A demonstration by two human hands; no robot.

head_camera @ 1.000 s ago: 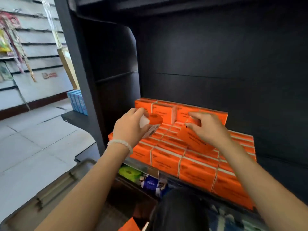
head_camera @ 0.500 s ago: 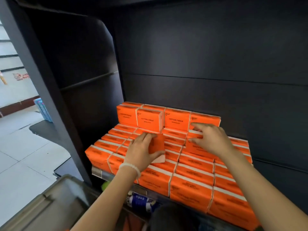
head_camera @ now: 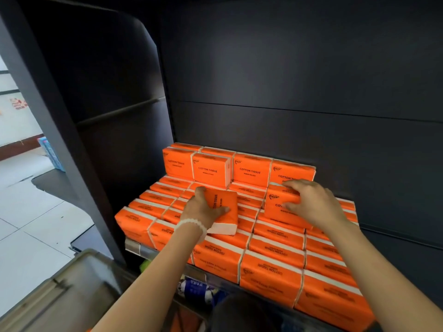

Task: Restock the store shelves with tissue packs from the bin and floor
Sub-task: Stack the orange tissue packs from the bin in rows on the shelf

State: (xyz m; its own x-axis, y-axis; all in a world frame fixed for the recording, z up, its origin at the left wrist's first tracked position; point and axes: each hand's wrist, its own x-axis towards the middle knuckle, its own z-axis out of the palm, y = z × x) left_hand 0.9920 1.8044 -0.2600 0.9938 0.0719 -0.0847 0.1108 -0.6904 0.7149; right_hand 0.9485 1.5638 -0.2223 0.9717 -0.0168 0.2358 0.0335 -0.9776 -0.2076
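Note:
Orange "cotton tissue" packs fill a dark shelf (head_camera: 165,254): a flat layer in front (head_camera: 271,271) and an upright row at the back (head_camera: 250,170). My left hand (head_camera: 203,208), with a white bead bracelet, grips one orange pack (head_camera: 225,213) turned sideways on top of the flat layer. My right hand (head_camera: 311,202) holds another orange pack (head_camera: 279,204) upright in front of the back row, with fingers over its top edge and thumb on its face.
The grey bin's rim (head_camera: 79,279) is at the lower left beside me. The shelf's dark side panel (head_camera: 100,140) and back wall (head_camera: 287,80) enclose the space. Blue packs (head_camera: 51,152) stand on the tiled floor at far left. Other goods (head_camera: 194,287) lie on the shelf below.
Both hands have brought their packs down onto the stack. The left pack now lies on the flat layer, and the right pack has been set upright near the back row. The camera moved closer.

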